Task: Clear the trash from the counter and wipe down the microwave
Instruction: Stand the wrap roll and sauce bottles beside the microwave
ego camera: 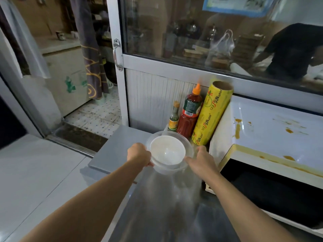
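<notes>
A clear plastic bowl (172, 169) with a white bowl (167, 151) nested inside it is over the steel counter (120, 142), near its far end. My left hand (139, 154) grips the stack's left rim. My right hand (201, 160) touches the right rim with its fingers spread along it. To the right stands a white microwave (272, 130), its top and front edge streaked with orange-brown sauce stains. Its dark door faces me at the lower right.
Behind the bowls stand a small green bottle (173, 117), a red chili sauce bottle (190, 112) and a yellow roll of cling wrap (212, 112) leaning on the microwave. A glass partition (209, 32) rises behind. An open doorway lies left.
</notes>
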### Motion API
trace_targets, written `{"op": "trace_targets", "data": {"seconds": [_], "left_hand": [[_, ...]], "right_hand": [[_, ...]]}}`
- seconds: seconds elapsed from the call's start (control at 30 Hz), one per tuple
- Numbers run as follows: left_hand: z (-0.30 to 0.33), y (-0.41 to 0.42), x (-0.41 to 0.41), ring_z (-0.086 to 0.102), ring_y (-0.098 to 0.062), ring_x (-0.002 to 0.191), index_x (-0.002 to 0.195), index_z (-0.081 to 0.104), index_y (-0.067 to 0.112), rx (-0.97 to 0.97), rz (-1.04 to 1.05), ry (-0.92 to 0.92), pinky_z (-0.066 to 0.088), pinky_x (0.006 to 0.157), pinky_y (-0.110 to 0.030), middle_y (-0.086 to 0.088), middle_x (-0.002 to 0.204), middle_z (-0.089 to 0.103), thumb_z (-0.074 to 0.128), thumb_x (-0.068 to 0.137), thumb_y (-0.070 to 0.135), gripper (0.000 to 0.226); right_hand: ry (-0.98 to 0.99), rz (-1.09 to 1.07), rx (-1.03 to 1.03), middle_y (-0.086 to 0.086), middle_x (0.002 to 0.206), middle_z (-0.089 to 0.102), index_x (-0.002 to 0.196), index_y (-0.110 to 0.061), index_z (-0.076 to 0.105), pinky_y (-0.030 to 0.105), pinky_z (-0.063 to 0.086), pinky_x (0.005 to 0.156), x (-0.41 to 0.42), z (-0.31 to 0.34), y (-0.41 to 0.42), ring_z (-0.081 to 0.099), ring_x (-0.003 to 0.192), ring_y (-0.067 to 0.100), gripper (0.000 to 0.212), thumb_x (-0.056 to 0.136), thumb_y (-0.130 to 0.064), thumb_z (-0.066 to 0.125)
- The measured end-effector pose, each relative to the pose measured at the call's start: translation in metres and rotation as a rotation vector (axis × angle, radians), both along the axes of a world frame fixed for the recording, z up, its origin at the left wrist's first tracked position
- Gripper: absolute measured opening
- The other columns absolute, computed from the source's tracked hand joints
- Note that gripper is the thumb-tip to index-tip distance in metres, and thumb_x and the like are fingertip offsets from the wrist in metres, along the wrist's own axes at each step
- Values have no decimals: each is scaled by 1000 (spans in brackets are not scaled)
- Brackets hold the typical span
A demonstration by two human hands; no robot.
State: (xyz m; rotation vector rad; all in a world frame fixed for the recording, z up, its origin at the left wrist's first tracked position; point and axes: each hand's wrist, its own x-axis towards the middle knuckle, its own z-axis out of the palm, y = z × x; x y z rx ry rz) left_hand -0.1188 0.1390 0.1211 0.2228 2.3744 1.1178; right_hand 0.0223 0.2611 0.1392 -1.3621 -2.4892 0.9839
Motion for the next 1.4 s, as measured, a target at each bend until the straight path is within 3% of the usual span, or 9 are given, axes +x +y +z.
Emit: {"op": "trace_targets", "data": {"seconds": [0.1,0.2,0.3,0.6,0.87,1.07,1.13,1.23,1.4], "left_hand": [[-14,20,-25,72,-32,73,73,55,4,12,-35,-15,59,75,-41,-7,48,60,55,83,-7,15],[-28,41,-46,72,-31,70,76,58,5,16,-72,-31,60,74,-40,-4,42,61,54,83,-7,14],[-39,61,-61,71,-33,67,80,58,6,41,-49,-58,60,72,-42,-9,61,61,52,83,-7,14],[-65,102,-88,70,-35,75,76,59,9,5,-81,-71,60,70,-43,-17,79,68,59,71,-7,17],[-77,113,-99,69,-34,79,75,55,14,4,-83,-82,59,74,-44,-12,79,65,64,71,-5,21],[-81,111,-96,68,-22,59,102,57,9,51,-72,-108,59,63,-33,-10,81,67,57,86,7,17],[-81,108,-92,69,-22,65,112,54,10,54,-89,-119,57,61,-32,-11,94,67,57,89,14,23],[-77,100,-84,68,-26,87,125,45,15,14,-131,-119,58,78,-39,-10,110,60,60,90,24,39],[-61,84,-69,58,-31,108,134,39,13,-42,-164,-73,52,91,-40,-13,125,54,63,88,31,55]], "right_hand": [[7,-57,-23,14,129,51,129,-6,39,29,40,82,-20,-8,14,52,114,30,57,85,-29,66],[18,-99,-34,12,133,49,134,-7,36,29,40,85,-35,-17,28,51,118,29,62,84,-29,67],[6,-119,-26,11,135,47,137,-7,34,28,39,88,-46,-23,39,49,121,27,65,85,-28,67],[-6,-155,-22,11,128,52,132,-4,39,21,34,77,-66,-39,58,51,116,26,57,86,-26,65],[-30,-166,-45,12,136,42,139,-7,32,27,37,92,-74,-48,63,44,124,27,67,85,-29,66],[-26,-173,-64,11,137,41,138,-8,32,28,37,93,-71,-49,61,44,124,26,66,85,-28,66],[-13,-173,-61,11,135,42,137,-8,34,25,35,88,-71,-47,58,45,122,26,65,84,-27,66],[6,-171,-47,11,134,44,136,-8,36,23,32,83,-69,-42,53,46,121,26,64,84,-26,67],[28,-163,-66,10,137,43,138,-11,33,32,39,96,-56,-30,39,45,123,26,69,82,-31,68]]}}
